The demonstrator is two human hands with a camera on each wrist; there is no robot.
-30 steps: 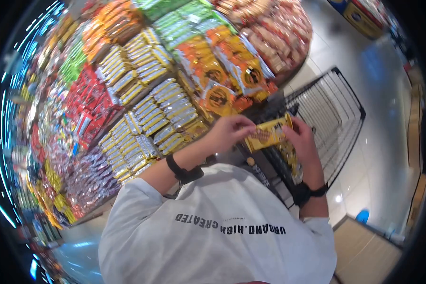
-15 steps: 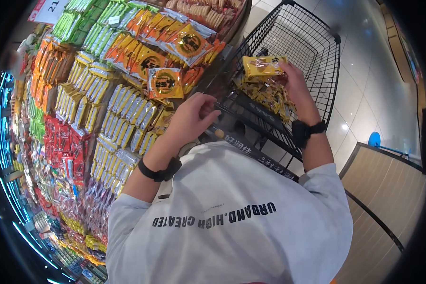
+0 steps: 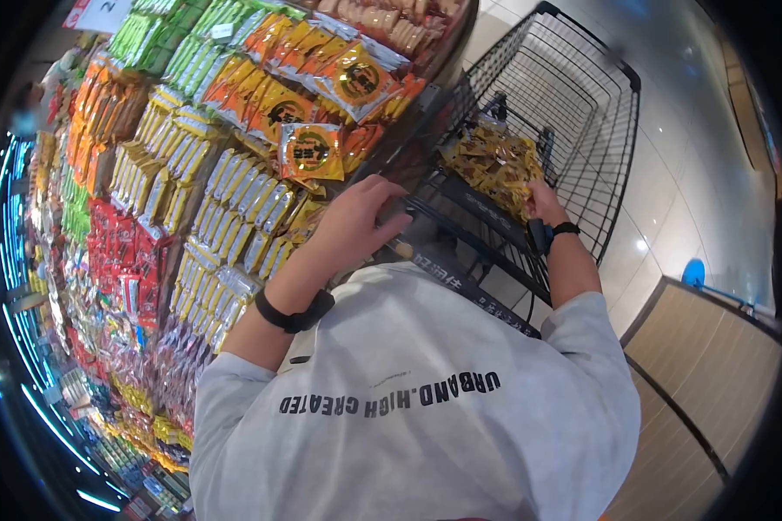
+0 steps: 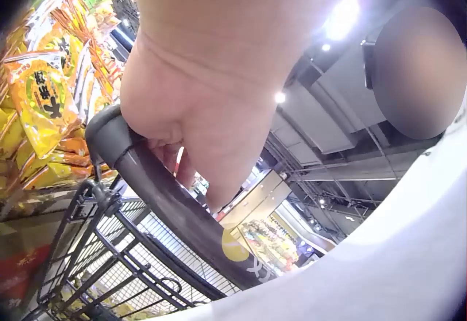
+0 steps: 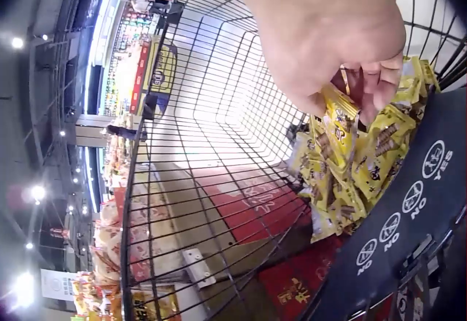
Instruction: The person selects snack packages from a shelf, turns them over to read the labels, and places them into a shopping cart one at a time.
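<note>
In the head view my right hand (image 3: 543, 204) is low inside the shopping cart, at the near side of a heap of yellow snack packets (image 3: 491, 156). The right wrist view shows its thumb and fingers pinching a yellow snack packet (image 5: 339, 116) at the top of that heap; the palm hides part of it. My left hand (image 3: 356, 221) is beside the left end of the cart handle (image 4: 160, 189), fingers loosely bent and holding nothing. In the left wrist view its fingers hang behind the dark handle, partly hidden by it.
A sloping display of packaged snacks (image 3: 235, 200) stands along the left, with orange packets (image 3: 311, 152) nearest the left hand. The wire shopping cart (image 3: 595, 165) is ahead on the right. A wood-patterned panel (image 3: 695, 347) lies at lower right, near a blue object (image 3: 693, 273).
Both hands were at a yellow packet over the cart; the left hand drew back toward the handle. The right hand carried the packet over the cart, then lowered it onto the heap.
</note>
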